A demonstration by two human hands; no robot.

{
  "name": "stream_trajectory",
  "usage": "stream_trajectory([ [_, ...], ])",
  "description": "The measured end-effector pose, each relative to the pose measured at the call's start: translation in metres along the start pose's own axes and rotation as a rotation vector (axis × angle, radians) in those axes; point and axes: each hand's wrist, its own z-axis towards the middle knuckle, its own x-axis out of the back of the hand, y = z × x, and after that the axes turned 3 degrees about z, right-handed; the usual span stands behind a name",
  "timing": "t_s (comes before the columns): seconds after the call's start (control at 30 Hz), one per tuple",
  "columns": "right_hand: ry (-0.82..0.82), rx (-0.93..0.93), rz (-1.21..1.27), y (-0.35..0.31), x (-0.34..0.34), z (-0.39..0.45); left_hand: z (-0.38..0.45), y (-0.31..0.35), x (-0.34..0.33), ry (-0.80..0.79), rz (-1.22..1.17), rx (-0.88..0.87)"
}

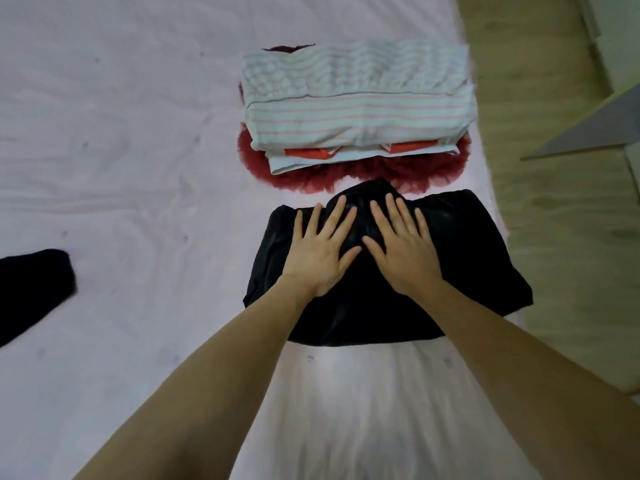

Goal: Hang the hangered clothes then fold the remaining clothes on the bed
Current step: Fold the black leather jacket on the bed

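A shiny black garment [464,271] lies folded into a rough rectangle on the pale pink bed sheet [138,168]. My left hand [320,249] and my right hand [403,249] lie flat on top of it side by side, fingers straight and spread, pressing the fabric down. Just beyond it stands a stack of folded clothes: a light blue striped piece [356,112] on top, a red-and-pale piece [311,154] under it, and a dark red frilly garment [398,171] at the bottom.
Another dark garment [34,289] lies loose at the left edge of the view. The bed's right edge runs beside a wooden floor [554,220]. A grey furniture corner [588,129] juts in at the right.
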Motion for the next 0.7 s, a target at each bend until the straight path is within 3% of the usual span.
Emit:
stream_trajectory([
  [0.17, -0.070, -0.102, -0.022, -0.016, 0.020, -0.005, -0.011, -0.001, 0.028, -0.035, -0.027, -0.065],
  [0.23, 0.055, -0.100, -0.016, -0.037, 0.035, -0.012, -0.035, -0.016, 0.047, 0.053, -0.065, -0.093],
  [0.33, 0.218, 0.035, -0.038, -0.090, 0.050, -0.020, -0.087, -0.061, 0.059, 0.100, -0.215, 0.021],
  [0.57, -0.040, 0.231, 0.056, -0.300, 0.051, -0.035, -0.252, -0.237, 0.041, -0.077, -0.212, 0.343],
  [0.7, -0.163, 0.309, 0.106, -0.430, 0.022, -0.034, -0.359, -0.345, 0.027, -0.029, -0.235, 0.498],
])
